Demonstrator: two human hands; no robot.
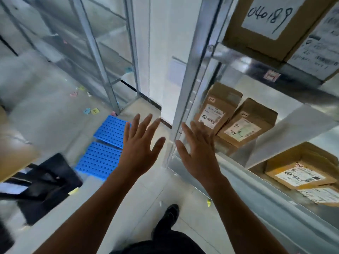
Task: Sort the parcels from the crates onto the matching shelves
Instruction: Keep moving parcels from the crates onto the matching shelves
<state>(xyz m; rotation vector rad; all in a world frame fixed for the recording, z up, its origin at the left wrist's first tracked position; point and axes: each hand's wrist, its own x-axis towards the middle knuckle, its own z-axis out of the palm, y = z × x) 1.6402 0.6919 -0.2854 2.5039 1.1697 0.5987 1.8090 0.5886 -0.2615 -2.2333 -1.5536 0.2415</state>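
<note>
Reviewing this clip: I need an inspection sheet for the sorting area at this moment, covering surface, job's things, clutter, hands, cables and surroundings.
Surface: pale tiled floor; silver metal shelf rack on the right.
Job's things: brown cardboard parcels with white labels on that rack: top parcel marked 040189, two middle-shelf parcels side by side, lower parcel. No crate clearly seen.
Clutter: small coloured paper notes scattered on the floor; blurred black bag-like object at left.
Hands: left hand and right hand both empty, fingers spread, near the rack's post.
Cables: nothing seen.
Surroundings: two blue perforated plastic panels on the floor; second metal rack behind them.
</note>
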